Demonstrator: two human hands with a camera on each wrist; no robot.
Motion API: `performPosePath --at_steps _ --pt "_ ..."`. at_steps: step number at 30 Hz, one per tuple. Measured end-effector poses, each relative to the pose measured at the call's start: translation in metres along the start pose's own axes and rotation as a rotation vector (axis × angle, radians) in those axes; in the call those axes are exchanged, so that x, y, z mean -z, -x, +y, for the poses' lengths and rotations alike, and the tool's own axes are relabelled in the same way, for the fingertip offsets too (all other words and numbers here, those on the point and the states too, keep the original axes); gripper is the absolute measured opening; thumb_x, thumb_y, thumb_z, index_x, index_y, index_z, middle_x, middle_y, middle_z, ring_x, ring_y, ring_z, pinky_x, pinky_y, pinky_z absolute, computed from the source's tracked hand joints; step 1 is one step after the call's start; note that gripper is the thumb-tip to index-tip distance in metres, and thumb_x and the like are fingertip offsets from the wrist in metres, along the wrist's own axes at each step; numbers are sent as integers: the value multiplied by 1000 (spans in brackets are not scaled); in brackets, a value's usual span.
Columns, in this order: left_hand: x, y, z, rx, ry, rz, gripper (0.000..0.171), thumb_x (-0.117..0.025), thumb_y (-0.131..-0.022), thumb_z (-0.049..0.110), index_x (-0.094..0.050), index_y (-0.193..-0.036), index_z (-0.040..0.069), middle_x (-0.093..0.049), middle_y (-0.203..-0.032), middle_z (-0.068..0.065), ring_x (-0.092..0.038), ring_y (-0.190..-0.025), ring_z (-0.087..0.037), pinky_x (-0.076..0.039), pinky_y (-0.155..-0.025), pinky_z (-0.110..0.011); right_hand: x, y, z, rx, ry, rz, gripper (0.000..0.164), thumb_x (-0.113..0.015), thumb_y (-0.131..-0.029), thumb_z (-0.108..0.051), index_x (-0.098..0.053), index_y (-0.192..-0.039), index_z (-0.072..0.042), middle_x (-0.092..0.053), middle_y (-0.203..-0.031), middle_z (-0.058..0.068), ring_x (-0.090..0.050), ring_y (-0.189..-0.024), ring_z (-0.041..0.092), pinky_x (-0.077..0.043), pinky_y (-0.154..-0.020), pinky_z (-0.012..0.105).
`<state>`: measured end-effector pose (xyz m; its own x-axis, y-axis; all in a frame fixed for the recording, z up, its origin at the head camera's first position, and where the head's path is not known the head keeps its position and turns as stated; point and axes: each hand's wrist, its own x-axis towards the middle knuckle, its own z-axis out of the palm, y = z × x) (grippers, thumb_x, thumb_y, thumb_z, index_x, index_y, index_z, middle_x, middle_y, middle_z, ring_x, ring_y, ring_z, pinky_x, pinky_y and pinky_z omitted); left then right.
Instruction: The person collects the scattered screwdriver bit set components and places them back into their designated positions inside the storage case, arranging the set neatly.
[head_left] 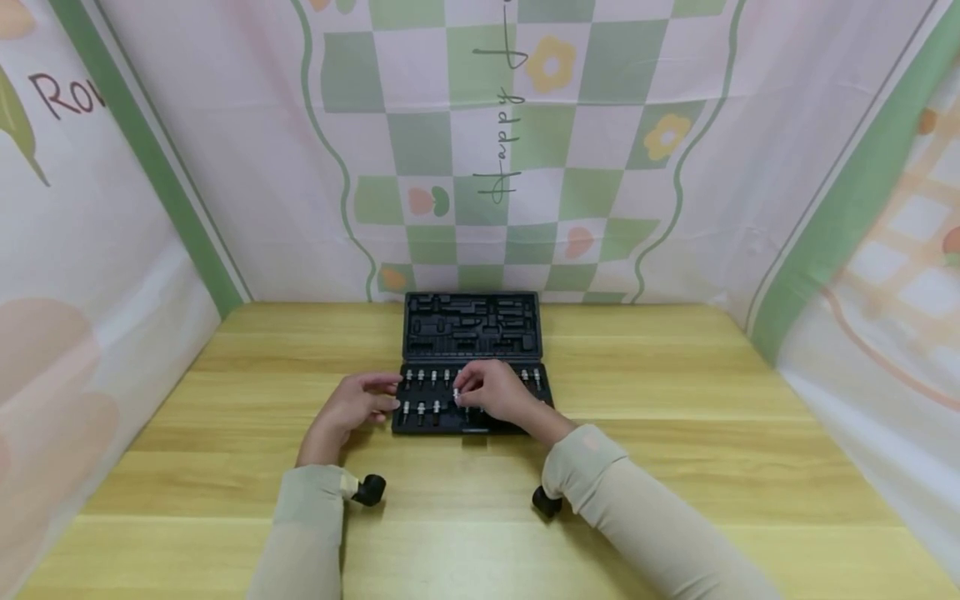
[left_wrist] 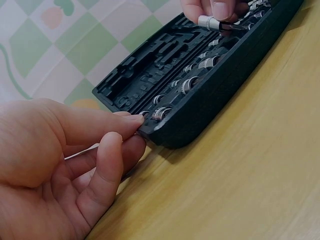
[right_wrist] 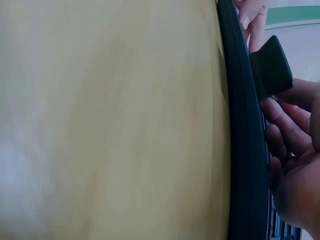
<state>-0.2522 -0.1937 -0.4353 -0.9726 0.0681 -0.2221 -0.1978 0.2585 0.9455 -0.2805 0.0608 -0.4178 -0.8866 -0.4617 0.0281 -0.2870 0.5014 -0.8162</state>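
A black hinged case (head_left: 431, 430) lies open on the table, its molded lid (head_left: 472, 325) tilted up at the back. Two rows of bit sockets with silver collars (left_wrist: 190, 85) sit in the base. Above these, my right hand (head_left: 497, 392) pinches one bit socket (left_wrist: 209, 23) between thumb and fingers, silver end outward. At the case's left edge my left hand (head_left: 355, 405) touches the front corner with extended fingertips, its other fingers loosely bent. My right fingers (right_wrist: 287, 127) show beyond the case's front wall in the right wrist view, where the bit socket is hidden.
The wooden table (head_left: 660, 467) extends on both sides and in front of the case. Printed cloth (head_left: 487, 150) hangs behind and at both sides. A dark flap (right_wrist: 272, 67) sticks out from the case's front.
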Motion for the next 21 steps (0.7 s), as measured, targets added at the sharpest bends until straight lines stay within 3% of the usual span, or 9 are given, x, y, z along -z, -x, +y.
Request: performPosePath --at_steps 21 --pt "1 1 1 7 2 1 43 -68 -88 -2 -62 -130 6 -58 -126 -18 -64 -86 -20 -54 -66 -30 -8 0 -3 2 65 65 10 -80 -80 -9 -70 -81 -11 -65 -72 -5 -59 -66 11 -48 -62 28"
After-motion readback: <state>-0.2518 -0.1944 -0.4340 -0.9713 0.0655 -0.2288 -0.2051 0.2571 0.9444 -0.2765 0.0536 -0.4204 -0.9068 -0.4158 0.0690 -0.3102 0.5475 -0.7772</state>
